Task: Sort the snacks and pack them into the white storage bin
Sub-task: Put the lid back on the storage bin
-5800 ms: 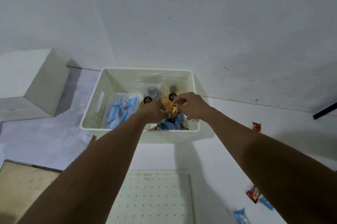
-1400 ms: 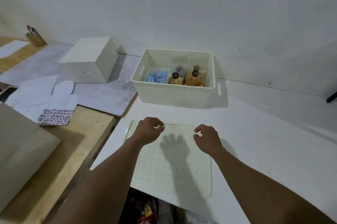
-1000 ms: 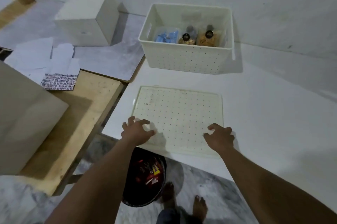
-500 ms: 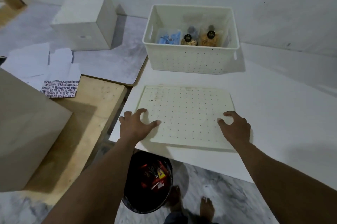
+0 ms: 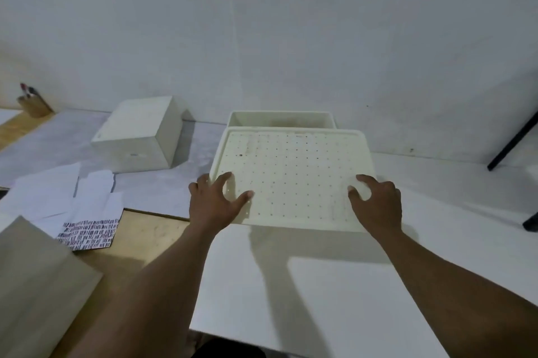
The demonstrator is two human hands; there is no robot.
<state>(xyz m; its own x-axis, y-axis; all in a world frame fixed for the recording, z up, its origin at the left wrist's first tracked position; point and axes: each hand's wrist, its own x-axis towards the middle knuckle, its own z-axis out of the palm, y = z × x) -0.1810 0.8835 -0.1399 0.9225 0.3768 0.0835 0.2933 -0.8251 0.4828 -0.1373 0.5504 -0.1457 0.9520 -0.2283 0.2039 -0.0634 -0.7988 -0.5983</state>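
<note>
The white perforated lid (image 5: pixel 294 177) hangs in the air, tilted, in front of the white storage bin (image 5: pixel 279 119). My left hand (image 5: pixel 214 203) grips its near left corner with the thumb on top. My right hand (image 5: pixel 377 203) grips its near right corner the same way. Only the bin's far rim and inner back wall show above the lid. The snacks inside are hidden behind it.
A white box (image 5: pixel 139 139) stands left of the bin on a grey mat. Loose papers (image 5: pixel 72 203) lie on the wooden table at left, beside a beige board (image 5: pixel 37 279). A pen holder (image 5: pixel 33 101) sits far left. A black leg (image 5: pixel 512 143) leans at right.
Both hands took hold of the lid's near corners and lifted it off the white table, up toward the bin. The lid now covers the view of the snacks.
</note>
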